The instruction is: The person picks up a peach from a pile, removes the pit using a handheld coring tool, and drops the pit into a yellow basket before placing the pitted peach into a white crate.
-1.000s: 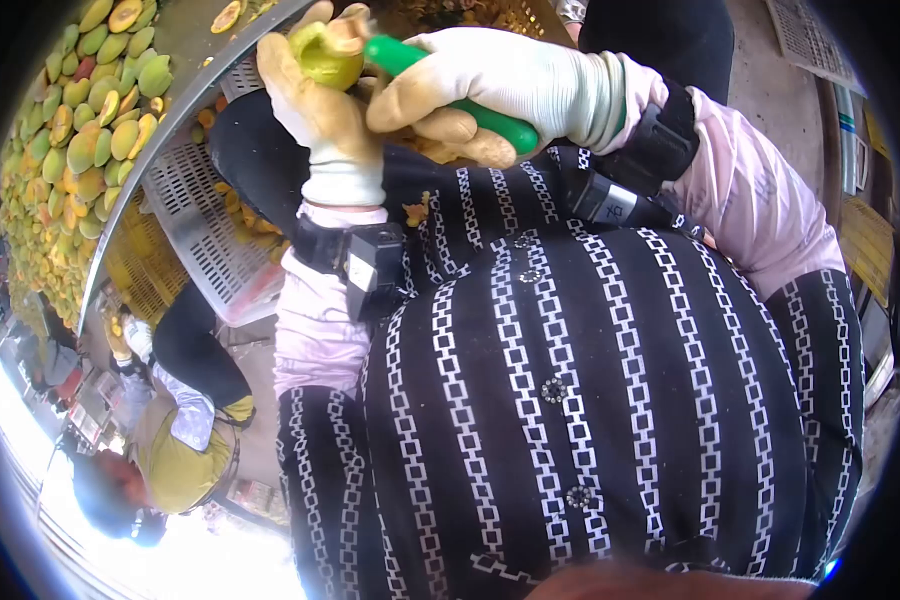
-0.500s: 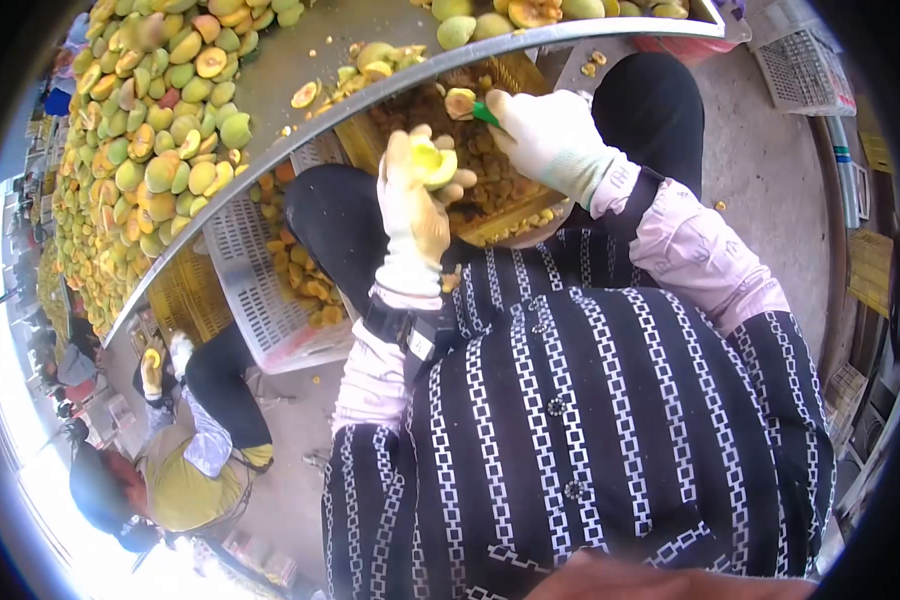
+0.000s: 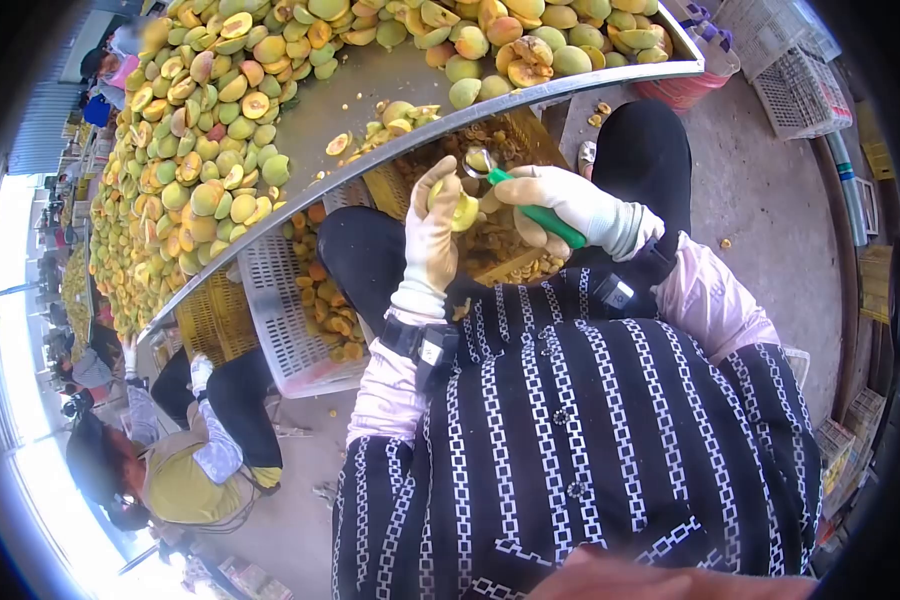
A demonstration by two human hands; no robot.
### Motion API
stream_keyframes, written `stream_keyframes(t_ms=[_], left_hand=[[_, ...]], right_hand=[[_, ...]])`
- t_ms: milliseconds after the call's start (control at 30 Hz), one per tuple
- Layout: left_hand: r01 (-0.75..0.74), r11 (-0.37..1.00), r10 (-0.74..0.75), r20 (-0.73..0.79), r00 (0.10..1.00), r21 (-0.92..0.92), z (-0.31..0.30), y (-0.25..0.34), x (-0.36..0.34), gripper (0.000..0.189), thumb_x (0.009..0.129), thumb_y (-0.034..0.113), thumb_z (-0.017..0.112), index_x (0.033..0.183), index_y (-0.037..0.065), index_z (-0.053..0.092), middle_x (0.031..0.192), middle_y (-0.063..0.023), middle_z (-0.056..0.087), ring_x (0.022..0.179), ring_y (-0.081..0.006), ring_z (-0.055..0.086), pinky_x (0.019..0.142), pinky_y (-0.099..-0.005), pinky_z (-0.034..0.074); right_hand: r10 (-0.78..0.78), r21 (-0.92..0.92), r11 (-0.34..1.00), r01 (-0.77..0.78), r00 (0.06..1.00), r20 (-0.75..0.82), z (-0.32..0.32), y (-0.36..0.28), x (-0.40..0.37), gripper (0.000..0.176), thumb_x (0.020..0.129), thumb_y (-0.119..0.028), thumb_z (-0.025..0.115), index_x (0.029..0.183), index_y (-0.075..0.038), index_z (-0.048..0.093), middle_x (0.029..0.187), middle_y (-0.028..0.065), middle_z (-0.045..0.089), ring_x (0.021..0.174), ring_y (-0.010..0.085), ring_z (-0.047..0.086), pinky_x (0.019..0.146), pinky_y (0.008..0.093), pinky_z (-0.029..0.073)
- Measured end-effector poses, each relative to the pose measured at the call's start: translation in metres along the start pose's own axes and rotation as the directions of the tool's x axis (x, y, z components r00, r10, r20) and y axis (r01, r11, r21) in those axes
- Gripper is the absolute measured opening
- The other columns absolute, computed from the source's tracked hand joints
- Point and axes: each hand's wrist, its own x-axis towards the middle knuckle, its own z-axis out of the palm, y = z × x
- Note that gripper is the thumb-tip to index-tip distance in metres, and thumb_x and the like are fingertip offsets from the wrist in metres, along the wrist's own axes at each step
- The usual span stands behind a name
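My left hand [image 3: 432, 235], in a white glove, is closed around a yellow-green peach half [image 3: 464, 211]; the fingers cover part of it. Just right of it, my right hand [image 3: 562, 205], gloved too, grips a green-handled pitting spoon [image 3: 550, 220]. The spoon's round metal head [image 3: 478, 161] sits above the peach half, apart from it. Below both hands stands a yellow crate [image 3: 515, 262] with brownish pits and scraps inside. A metal-edged table [image 3: 335, 95] heaped with halved peaches [image 3: 205, 198] lies ahead.
A white crate [image 3: 270, 325] holding orange peach pieces stands by my left knee. On the left sits a co-worker [image 3: 195, 480] with gloved hands near the table edge. A red bucket [image 3: 675, 90] and a white basket [image 3: 800, 95] are at the right.
The pit at the spoon's head is gone, and the spoon has turned so its handle shows below my hand. My left fingers have closed over the peach half. The view has shifted.
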Motion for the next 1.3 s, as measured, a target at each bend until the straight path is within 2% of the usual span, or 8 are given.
stream_keyframes(t_ms=[200, 600, 667, 700, 733, 767, 967, 1300], left_hand=[[0.208, 0.745, -0.053, 0.254, 0.966, -0.634, -0.003, 0.009, -0.006, 0.047, 0.097, 0.033, 0.047, 0.132, 0.002, 0.046, 0.129, -0.0192, 0.053, 0.116, -0.0346, 0.055, 0.096, -0.0439, 0.050], [-0.171, 0.684, 0.147, -0.095, 0.985, -0.709, -0.028, 0.058, -0.039, 0.038, 0.095, 0.022, 0.049, 0.122, -0.005, 0.050, 0.128, -0.0310, 0.048, 0.123, -0.0415, 0.047, 0.104, -0.0477, 0.044], [-0.365, 0.807, 0.262, -0.273, 0.926, -0.464, -0.083, 0.071, -0.052, 0.038, 0.095, 0.021, 0.050, 0.121, -0.006, 0.049, 0.123, -0.0264, 0.054, 0.118, -0.0379, 0.053, 0.102, -0.0475, 0.046], [-0.450, 0.886, 0.439, -0.502, 0.745, 0.108, -0.103, 0.076, -0.069, 0.041, 0.095, 0.024, 0.052, 0.125, -0.004, 0.048, 0.130, -0.0242, 0.049, 0.118, -0.0352, 0.052, 0.102, -0.0422, 0.045], [-0.249, 0.730, 0.632, -0.490, 0.600, 0.637, -0.095, 0.095, -0.083, 0.050, 0.094, 0.027, 0.056, 0.132, -0.003, 0.044, 0.138, -0.0221, 0.041, 0.125, -0.0344, 0.044, 0.106, -0.0393, 0.036], [0.291, 0.215, 0.850, -0.325, 0.414, 0.932, -0.108, 0.113, -0.089, 0.058, 0.093, 0.029, 0.057, 0.137, -0.003, 0.038, 0.142, -0.0213, 0.034, 0.132, -0.0326, 0.034, 0.110, -0.0380, 0.026], [-0.246, 0.701, 0.590, -0.351, 0.727, 0.669, -0.072, 0.140, -0.020, 0.044, 0.095, 0.026, 0.055, 0.129, -0.002, 0.049, 0.123, -0.0143, 0.055, 0.108, -0.0242, 0.058, 0.095, -0.0340, 0.046], [0.086, 0.949, 0.075, -0.480, 0.874, 0.305, -0.042, 0.115, 0.253, 0.054, 0.088, 0.035, 0.064, 0.119, -0.006, 0.046, 0.105, -0.0220, 0.060, 0.085, -0.0309, 0.064, 0.074, -0.0370, 0.053]], right_hand=[[-0.123, 0.160, 0.979, 0.124, 0.992, -0.018, -0.012, 0.021, 0.003, 0.044, 0.094, -0.041, 0.049, 0.114, -0.002, 0.055, 0.058, 0.0033, 0.054, 0.038, 0.0110, 0.047, 0.036, 0.0230, 0.036], [0.149, -0.009, 0.988, -0.156, 0.958, -0.244, -0.029, 0.066, 0.017, 0.038, 0.088, -0.035, 0.059, 0.107, -0.004, 0.048, 0.062, 0.0047, 0.054, 0.039, 0.0140, 0.051, 0.036, 0.0263, 0.041], [0.108, -0.071, 0.989, -0.131, 0.958, -0.266, -0.030, 0.073, 0.020, 0.034, 0.090, -0.036, 0.057, 0.100, -0.005, 0.046, 0.062, 0.0051, 0.054, 0.039, 0.0148, 0.052, 0.036, 0.0267, 0.042], [0.094, -0.090, 0.988, -0.124, 0.955, -0.282, -0.031, 0.074, 0.019, 0.034, 0.091, -0.036, 0.056, 0.099, -0.005, 0.046, 0.062, 0.0053, 0.054, 0.039, 0.0150, 0.052, 0.037, 0.0268, 0.042], [0.108, -0.092, 0.986, -0.141, 0.949, -0.295, -0.027, 0.071, 0.017, 0.034, 0.092, -0.037, 0.055, 0.099, -0.006, 0.046, 0.063, 0.0054, 0.055, 0.039, 0.0153, 0.053, 0.037, 0.0269, 0.043], [0.111, -0.109, 0.983, -0.149, 0.948, -0.299, -0.026, 0.069, 0.016, 0.036, 0.092, -0.037, 0.055, 0.105, -0.004, 0.047, 0.064, 0.0054, 0.055, 0.040, 0.0151, 0.053, 0.038, 0.0263, 0.043], [0.154, -0.208, 0.956, -0.209, 0.955, -0.254, -0.008, 0.050, 0.013, 0.038, 0.092, -0.034, 0.054, 0.114, -0.004, 0.048, 0.065, 0.0042, 0.055, 0.043, 0.0129, 0.053, 0.042, 0.0261, 0.045], [0.255, -0.310, 0.889, -0.336, 0.927, -0.273, 0.002, 0.028, 0.008, 0.040, 0.090, -0.038, 0.056, 0.112, -0.006, 0.055, 0.069, 0.0088, 0.063, 0.062, 0.0212, 0.063, 0.059, 0.0347, 0.050]])
